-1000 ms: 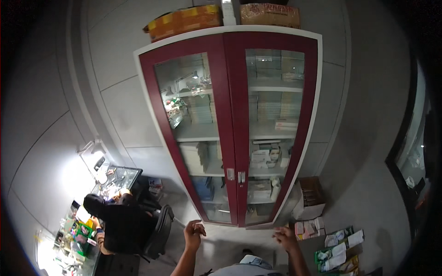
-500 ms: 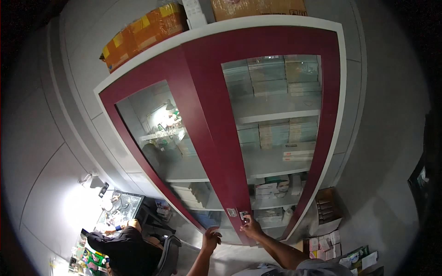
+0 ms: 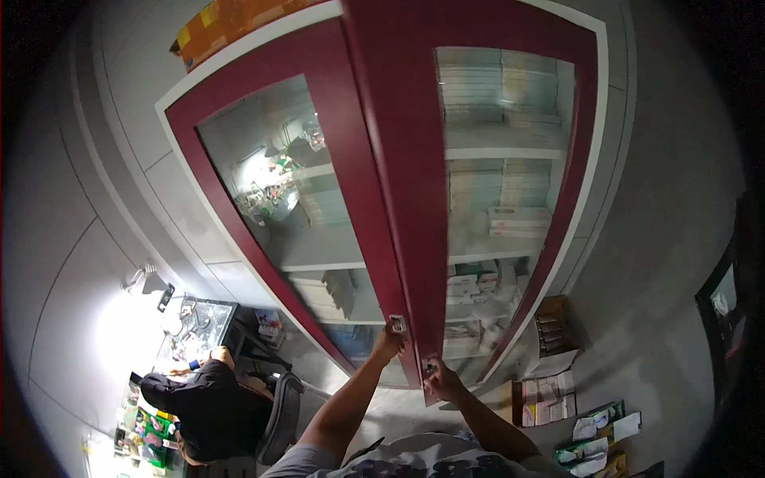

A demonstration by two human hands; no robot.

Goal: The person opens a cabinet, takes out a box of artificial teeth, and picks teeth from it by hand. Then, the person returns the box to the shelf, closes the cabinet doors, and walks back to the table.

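A tall cabinet with dark red door frames and glass panes stands in front of me. Its right door (image 3: 414, 175) is swung slightly out toward me, overlapping the edge of the left door (image 3: 351, 199). My left hand (image 3: 387, 344) reaches up with its fingers hooked in the metal handle (image 3: 398, 323) of the left door. Lower down, my right hand (image 3: 444, 382) is closed on the handle (image 3: 429, 365) of the right door, which its fingers partly hide. Behind the glass, stacked boxes (image 3: 530, 84) fill the white shelves.
An orange taped box (image 3: 239, 28) rests on the cabinet's top. To the left, a person in black (image 3: 219, 406) sits on a chair at a lamp-lit bench (image 3: 199, 334). Cartons (image 3: 550, 398) and packets (image 3: 598, 438) lie on the floor at right.
The right door has come out toward me with my right hand on its handle. My left hand has risen from below onto the left door's handle. The view has moved closer.
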